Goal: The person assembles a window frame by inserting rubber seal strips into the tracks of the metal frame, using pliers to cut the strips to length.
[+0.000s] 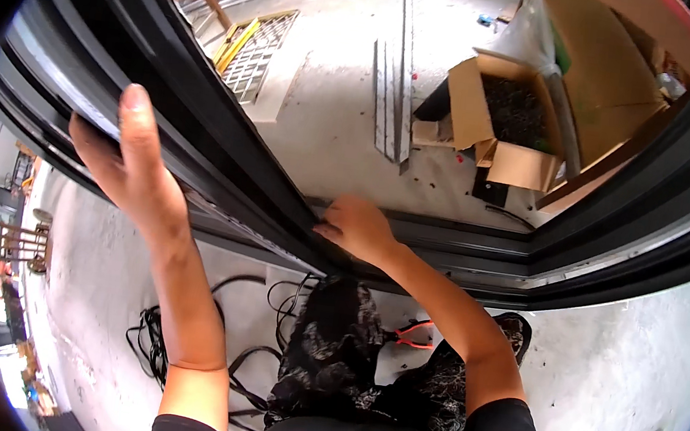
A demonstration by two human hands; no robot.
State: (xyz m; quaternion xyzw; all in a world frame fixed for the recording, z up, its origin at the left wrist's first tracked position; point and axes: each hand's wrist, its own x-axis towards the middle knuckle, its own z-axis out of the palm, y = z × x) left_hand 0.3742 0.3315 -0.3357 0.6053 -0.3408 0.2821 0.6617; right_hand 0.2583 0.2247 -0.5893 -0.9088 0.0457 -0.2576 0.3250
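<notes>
A large dark grey metal window or door frame (479, 238) stands upright before me, its grooved members meeting near the middle and at the right. My left hand (140, 179) grips the left member (219, 129); the thumb lies along its face, apart from the fingers, which reach over toward the outer side and are partly hidden. At the lower inner corner, my right hand (358, 227) has its fingers curled and pressed against the same member. Whatever the right fingertips may pinch there is too small to make out.
Black rubbery strips (238, 365) lie loose on the floor by my legs. Red-handled pliers (415, 334) rest between my feet. Beyond the frame are an open cardboard box (473, 102) with dark small pieces, metal bars (393, 93) and a white grid panel (261, 53).
</notes>
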